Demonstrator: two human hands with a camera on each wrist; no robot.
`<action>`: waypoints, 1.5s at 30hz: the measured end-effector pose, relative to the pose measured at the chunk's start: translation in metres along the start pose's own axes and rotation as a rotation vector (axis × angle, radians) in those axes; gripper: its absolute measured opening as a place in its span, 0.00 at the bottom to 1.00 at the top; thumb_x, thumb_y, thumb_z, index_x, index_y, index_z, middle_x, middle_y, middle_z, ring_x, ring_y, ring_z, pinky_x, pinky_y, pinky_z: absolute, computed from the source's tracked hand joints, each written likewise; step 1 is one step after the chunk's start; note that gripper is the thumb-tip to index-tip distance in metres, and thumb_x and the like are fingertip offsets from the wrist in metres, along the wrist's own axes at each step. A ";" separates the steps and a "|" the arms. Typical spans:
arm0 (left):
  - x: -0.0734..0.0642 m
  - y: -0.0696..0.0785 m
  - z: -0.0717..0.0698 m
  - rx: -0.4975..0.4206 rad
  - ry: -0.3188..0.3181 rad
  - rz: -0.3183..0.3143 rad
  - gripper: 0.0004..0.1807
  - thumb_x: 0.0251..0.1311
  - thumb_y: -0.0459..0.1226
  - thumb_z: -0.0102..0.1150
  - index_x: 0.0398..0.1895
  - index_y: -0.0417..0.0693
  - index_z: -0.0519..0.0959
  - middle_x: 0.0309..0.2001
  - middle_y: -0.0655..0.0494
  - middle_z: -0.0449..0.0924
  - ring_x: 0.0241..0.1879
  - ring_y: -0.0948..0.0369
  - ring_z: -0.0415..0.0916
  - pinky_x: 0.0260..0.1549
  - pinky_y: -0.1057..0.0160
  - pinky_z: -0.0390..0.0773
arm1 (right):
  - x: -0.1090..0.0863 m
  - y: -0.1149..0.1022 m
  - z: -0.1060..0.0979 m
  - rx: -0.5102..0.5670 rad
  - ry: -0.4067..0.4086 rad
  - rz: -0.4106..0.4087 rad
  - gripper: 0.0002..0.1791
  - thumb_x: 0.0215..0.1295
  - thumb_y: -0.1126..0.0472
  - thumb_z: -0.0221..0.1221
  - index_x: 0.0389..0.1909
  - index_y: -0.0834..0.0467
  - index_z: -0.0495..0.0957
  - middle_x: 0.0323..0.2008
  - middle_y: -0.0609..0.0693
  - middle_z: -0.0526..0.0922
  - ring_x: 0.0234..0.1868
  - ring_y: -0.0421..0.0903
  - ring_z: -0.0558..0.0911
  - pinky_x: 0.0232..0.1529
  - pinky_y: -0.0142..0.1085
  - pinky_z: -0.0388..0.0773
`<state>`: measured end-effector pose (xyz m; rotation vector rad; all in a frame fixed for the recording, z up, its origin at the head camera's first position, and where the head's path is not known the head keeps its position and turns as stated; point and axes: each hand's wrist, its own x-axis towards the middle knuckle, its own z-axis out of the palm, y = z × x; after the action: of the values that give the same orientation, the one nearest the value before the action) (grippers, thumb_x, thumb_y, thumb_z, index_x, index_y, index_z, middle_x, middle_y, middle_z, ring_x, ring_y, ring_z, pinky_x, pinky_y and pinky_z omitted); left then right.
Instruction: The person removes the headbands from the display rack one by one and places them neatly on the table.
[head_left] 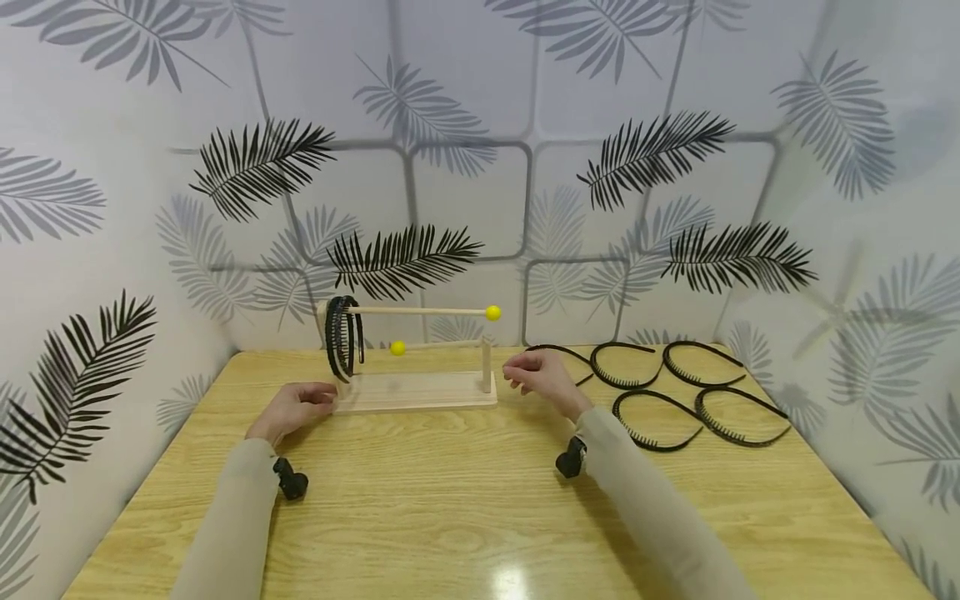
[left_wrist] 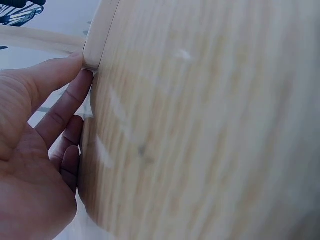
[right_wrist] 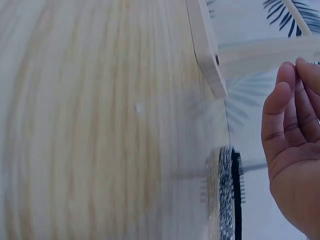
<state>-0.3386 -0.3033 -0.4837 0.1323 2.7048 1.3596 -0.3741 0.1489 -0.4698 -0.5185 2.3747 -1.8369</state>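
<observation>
A wooden rack (head_left: 420, 403) stands at the back of the table, with a flat base and two horizontal rods tipped by yellow balls. Black toothed headbands (head_left: 339, 337) hang bunched on the upper rod's left end. My left hand (head_left: 297, 408) is at the left end of the base; in the left wrist view its thumb and index finger pinch the base's corner (left_wrist: 100, 35). My right hand (head_left: 542, 375) hovers just right of the rack, apart from it. Its fingers are loosely bent towards the thumb (right_wrist: 311, 75), with nothing seen between them.
Several black headbands (head_left: 636, 448) lie spread on the right side of the wooden table (head_left: 420, 508), one partly behind my right hand. A patterned wall covering (head_left: 465, 200) with leaf prints rises right behind the table and at both sides.
</observation>
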 end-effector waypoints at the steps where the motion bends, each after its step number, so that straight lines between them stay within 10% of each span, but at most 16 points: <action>1: -0.001 0.001 0.000 0.005 0.000 0.001 0.24 0.66 0.38 0.61 0.62 0.38 0.75 0.56 0.38 0.78 0.54 0.48 0.75 0.51 0.56 0.73 | 0.000 -0.001 0.003 -0.006 -0.008 -0.011 0.18 0.67 0.59 0.62 0.48 0.71 0.80 0.40 0.66 0.84 0.33 0.43 0.81 0.33 0.34 0.80; 9: -0.001 0.003 0.000 0.055 0.004 0.021 0.22 0.65 0.37 0.61 0.60 0.36 0.78 0.54 0.38 0.81 0.54 0.47 0.76 0.50 0.55 0.76 | -0.004 -0.020 0.034 0.045 -0.068 -0.016 0.17 0.67 0.59 0.62 0.48 0.68 0.82 0.41 0.69 0.83 0.35 0.49 0.82 0.34 0.35 0.80; 16: -0.002 0.009 -0.003 0.052 0.003 0.000 0.21 0.65 0.37 0.62 0.58 0.36 0.79 0.54 0.39 0.81 0.56 0.45 0.74 0.51 0.53 0.75 | -0.001 -0.035 0.062 0.139 -0.128 -0.028 0.12 0.67 0.59 0.62 0.45 0.63 0.83 0.34 0.51 0.85 0.33 0.43 0.82 0.37 0.40 0.82; 24: 0.002 0.005 -0.004 0.060 -0.012 -0.009 0.23 0.62 0.40 0.65 0.58 0.39 0.79 0.50 0.41 0.81 0.45 0.53 0.76 0.35 0.61 0.75 | 0.002 -0.058 0.098 0.169 -0.177 -0.023 0.13 0.67 0.60 0.62 0.47 0.63 0.83 0.35 0.51 0.85 0.35 0.46 0.82 0.38 0.43 0.82; 45: 0.004 0.008 -0.015 0.105 -0.108 0.019 0.28 0.58 0.38 0.69 0.61 0.37 0.76 0.48 0.43 0.83 0.46 0.58 0.76 0.40 0.62 0.70 | 0.032 -0.107 0.171 0.229 -0.094 -0.057 0.14 0.66 0.61 0.64 0.50 0.62 0.83 0.43 0.54 0.87 0.36 0.40 0.82 0.38 0.38 0.82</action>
<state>-0.3449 -0.3098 -0.4690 0.2337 2.6908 1.1784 -0.3340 -0.0424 -0.4099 -0.6366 2.0759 -2.0252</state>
